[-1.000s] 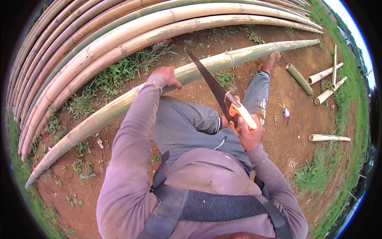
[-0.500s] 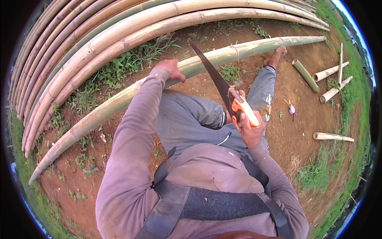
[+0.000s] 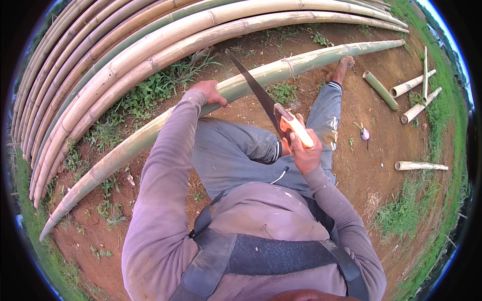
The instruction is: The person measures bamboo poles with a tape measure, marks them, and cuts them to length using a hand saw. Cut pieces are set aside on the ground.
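The left hand is clasped over the bamboo pole. The right hand is closed around the handsaw, which crosses above the pole; blade contact cannot be determined. Bamboo culms lie beyond the pole.

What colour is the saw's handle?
The saw's handle is orange with a pale, whitish upper side, best seen in the head view.

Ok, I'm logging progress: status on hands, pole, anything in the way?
Left hand on bamboo pole. Right hand gripping handsaw, blade slanting across pole in view. Bare foot close beside pole, right of blade.
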{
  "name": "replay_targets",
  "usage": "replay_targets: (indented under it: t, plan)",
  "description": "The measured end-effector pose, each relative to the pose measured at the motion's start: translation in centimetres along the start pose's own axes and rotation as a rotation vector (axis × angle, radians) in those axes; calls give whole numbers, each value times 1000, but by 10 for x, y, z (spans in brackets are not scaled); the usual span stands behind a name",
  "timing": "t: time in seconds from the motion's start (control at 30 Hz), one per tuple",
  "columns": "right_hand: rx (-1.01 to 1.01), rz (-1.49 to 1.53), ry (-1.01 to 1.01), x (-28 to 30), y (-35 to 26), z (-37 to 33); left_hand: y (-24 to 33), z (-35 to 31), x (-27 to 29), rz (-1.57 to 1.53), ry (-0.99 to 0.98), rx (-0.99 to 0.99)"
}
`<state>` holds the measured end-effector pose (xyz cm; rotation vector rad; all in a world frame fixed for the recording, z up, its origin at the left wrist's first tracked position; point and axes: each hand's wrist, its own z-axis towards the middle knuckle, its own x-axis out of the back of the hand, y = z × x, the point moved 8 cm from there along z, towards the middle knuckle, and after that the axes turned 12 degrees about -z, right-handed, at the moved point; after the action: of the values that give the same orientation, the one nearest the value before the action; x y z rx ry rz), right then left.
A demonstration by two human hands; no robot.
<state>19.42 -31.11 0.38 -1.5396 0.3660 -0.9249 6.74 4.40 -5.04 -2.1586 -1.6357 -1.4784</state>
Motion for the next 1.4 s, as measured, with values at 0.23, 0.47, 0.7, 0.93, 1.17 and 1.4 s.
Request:
replay_targets:
  t: [0.23, 0.47, 0.7, 0.93, 1.17, 1.4]
  plan:
    - [188, -285, 18, -16, -37, 39, -10, -10, 3, -25, -31, -26]
    - [192, -231, -49, -5, -38, 11, -7, -24, -8, 68, -17, -49]
    - [26, -29, -155, -12, -19, -2, -3, -50, -10, 102, -19, 15]
    - [205, -84, 15, 10, -28, 3, 5, -44, -27, 71, -37, 35]
    - [258, -139, 59, 7, -24, 4, 51, -77, -26, 131, 113, 12]
    - [-61, -66, -79, 27, -20, -26, 45, -69, -18, 107, 75, 47]
